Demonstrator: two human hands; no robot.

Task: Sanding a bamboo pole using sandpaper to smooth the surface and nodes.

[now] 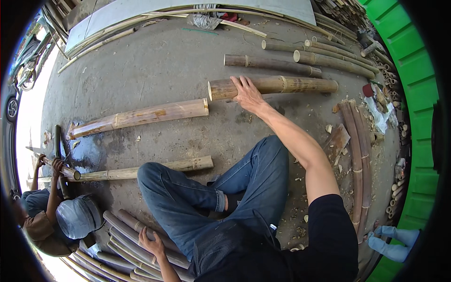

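Bamboo (pixel 300 85) lies crosswise ahead, my right hand (pixel 249 95) gripping its left end; left hand (pixel 152 244) spread over poles (pixel 123 228), contact unclear

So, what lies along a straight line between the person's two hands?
In the head view, from the left hand to the right hand: the left leg, a bamboo pole's end, then floor.

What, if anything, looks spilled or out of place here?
A dark, shiny wet patch on the floor, by the left end of the pale bamboo pole. Likely spilled liquid, since most of the floor is dull grey. The bamboo pole under the right hand shows no obvious damage.
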